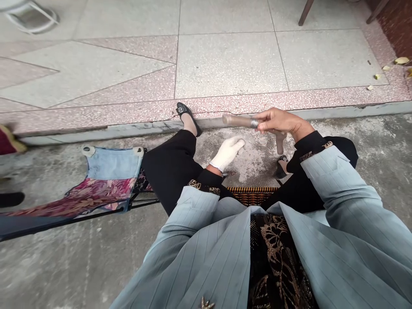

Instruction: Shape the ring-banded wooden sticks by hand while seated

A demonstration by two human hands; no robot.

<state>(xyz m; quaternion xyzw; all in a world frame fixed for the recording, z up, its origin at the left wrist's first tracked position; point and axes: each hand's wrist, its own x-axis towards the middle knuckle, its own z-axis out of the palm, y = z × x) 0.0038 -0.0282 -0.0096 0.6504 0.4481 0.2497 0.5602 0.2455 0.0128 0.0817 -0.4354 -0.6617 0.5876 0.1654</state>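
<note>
My right hand (278,120) is bare and wrapped around a tool with a brownish cylindrical handle (238,120). Silvery wire binds the handle close to my fingers, and its free end points left. A similar pale brown piece (280,143) hangs down below the same hand; whether it joins the handle is unclear. Lower and to the left is my left hand (227,153) in a white glove, its fingers curled together over the concrete. Anything inside them is hidden. Between my knees shows the edge of a woven seat (251,195).
A folding chair with blue and red floral fabric (103,184) stands at left. Ahead runs a raised terrazzo step (225,64), with my black shoe (188,118) against its edge. Furniture legs (305,12) and fallen yellowish leaves (401,60) are at upper right.
</note>
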